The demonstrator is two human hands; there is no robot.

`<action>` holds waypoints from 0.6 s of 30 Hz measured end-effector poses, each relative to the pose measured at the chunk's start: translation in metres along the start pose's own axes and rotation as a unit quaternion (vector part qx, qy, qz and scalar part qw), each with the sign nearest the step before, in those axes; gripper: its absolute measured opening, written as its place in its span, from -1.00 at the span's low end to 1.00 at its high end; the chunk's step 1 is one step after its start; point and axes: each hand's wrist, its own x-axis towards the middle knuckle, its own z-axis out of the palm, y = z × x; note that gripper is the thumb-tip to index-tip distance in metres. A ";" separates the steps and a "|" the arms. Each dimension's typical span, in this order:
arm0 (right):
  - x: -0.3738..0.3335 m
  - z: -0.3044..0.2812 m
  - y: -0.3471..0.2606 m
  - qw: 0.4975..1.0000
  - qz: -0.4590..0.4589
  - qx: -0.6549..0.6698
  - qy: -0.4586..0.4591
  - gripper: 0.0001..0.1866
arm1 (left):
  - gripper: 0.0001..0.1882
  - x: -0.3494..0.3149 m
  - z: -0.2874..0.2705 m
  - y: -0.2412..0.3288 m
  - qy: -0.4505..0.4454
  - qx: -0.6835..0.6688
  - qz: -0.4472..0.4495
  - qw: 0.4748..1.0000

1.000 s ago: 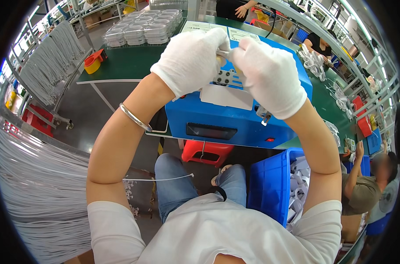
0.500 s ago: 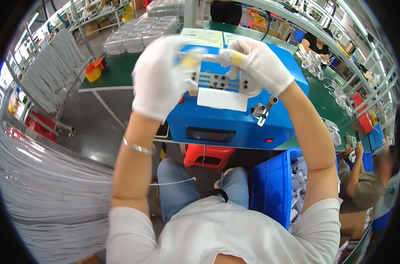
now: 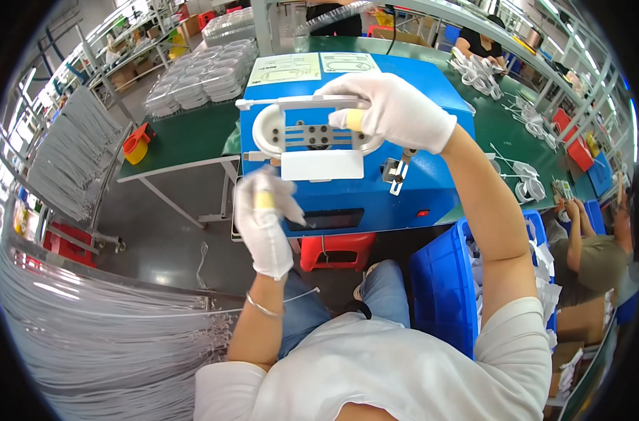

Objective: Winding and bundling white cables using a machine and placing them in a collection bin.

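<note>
My right hand (image 3: 390, 112), in a white glove with a yellow band on one finger, is closed on a white cable (image 3: 291, 103) above the blue machine (image 3: 432, 175). The cable runs left from the fingers to a straight end. Below it sits a winding head with rounded grey-white ends (image 3: 267, 130) and slotted metal bars; a white plate (image 3: 323, 165) stands in front. A cable connector (image 3: 253, 156) sticks out left of the plate. My gloved left hand (image 3: 267, 217) is by the machine's lower left front, near its dark display (image 3: 326, 219). Its fingers are smeared by motion.
A blue bin (image 3: 439, 281) of white pieces stands at my right. Bundled white cables (image 3: 116, 330) hang at my left. Clear plastic trays (image 3: 221, 70) and coiled cables (image 3: 526, 182) lie on the green bench. A red stool (image 3: 337, 250) is underneath; co-workers sit at right and beyond.
My left hand has come away from the cable and down toward me. The right hand stays on the cable above the winding head. The view has shifted slightly.
</note>
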 end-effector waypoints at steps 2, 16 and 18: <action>0.002 0.002 -0.005 0.996 -0.002 -0.086 -0.013 -0.71 | -0.55 -0.004 0.007 -0.008 -0.070 -0.073 -0.185 0.978; -0.125 -0.136 0.084 0.922 0.178 -0.014 0.345 -0.68 | -0.06 -0.026 -0.015 0.053 -0.447 0.231 -0.090 0.859; -0.168 -0.158 0.133 0.877 0.277 -0.077 0.385 -0.65 | -0.37 -0.043 -0.029 0.029 -0.468 0.229 -0.271 0.809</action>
